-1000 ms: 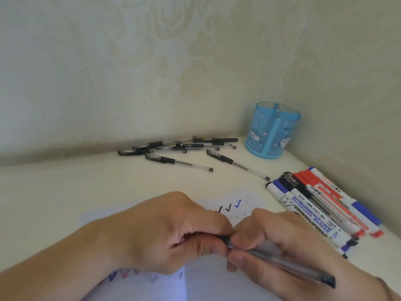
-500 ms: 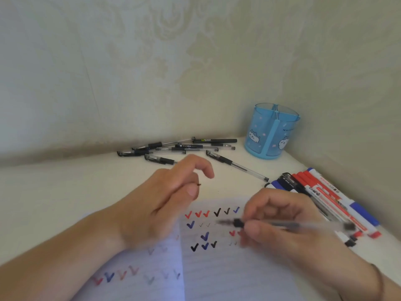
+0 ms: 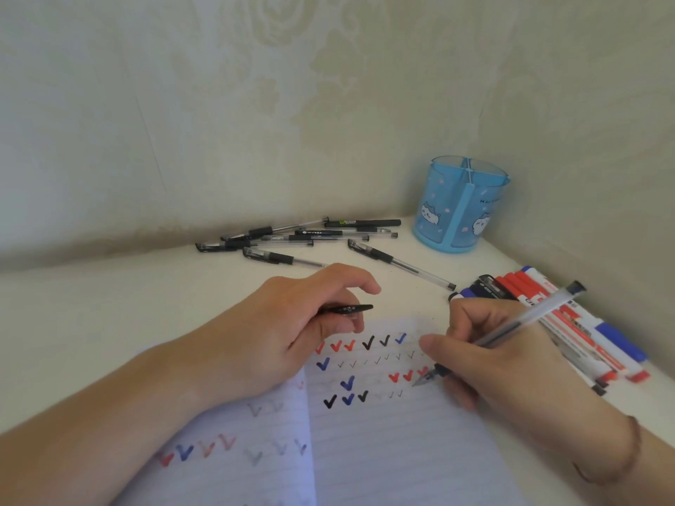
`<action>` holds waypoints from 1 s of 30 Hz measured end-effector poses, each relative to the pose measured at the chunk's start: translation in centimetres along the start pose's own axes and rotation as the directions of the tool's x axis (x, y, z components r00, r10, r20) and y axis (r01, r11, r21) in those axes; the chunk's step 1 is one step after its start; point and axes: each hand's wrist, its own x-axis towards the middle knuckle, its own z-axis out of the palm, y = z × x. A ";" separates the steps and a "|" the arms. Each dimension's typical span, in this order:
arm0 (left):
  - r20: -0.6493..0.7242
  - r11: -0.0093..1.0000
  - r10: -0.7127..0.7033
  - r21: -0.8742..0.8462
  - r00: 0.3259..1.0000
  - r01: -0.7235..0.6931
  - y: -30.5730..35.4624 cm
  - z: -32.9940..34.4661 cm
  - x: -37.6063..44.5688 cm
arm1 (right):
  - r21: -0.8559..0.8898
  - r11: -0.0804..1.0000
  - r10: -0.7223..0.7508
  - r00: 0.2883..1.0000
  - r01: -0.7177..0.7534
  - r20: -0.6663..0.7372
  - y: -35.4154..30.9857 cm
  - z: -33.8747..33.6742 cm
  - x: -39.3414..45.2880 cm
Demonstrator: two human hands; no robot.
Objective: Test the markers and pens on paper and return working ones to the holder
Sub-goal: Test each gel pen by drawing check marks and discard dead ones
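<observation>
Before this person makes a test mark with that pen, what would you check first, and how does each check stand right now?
1. Cap off: ok, the left hand holds the black cap.
2. Pen gripped: ok, the right hand holds the clear pen.
3. Tip over paper: ok, it points at the lined page by the red ticks.
4. Tip touching the page: cannot tell.
5. Ink works: cannot tell.
6. Blue holder upright: ok.

Soft, even daylight, faint shadows under the hands, slight haze, wide-angle bending at the edges, corners softly blurred
</observation>
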 end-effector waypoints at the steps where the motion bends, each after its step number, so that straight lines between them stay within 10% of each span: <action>1: -0.001 1.000 -0.005 -0.004 1.000 0.005 0.0 0.0 0.0 | -0.014 1.000 -0.007 1.000 0.007 0.008 0.0 0.0 -0.1; 21: -0.058 0.997 0.018 0.079 0.998 -0.014 -0.4 0.2 0.0 | -0.113 0.993 -0.032 0.999 0.035 0.036 -0.4 0.4 -0.3; 30: -0.079 0.996 0.010 0.094 0.997 -0.002 -0.5 0.2 -0.1 | 0.217 0.964 -0.170 0.984 0.153 0.060 -1.0 -0.6 -0.1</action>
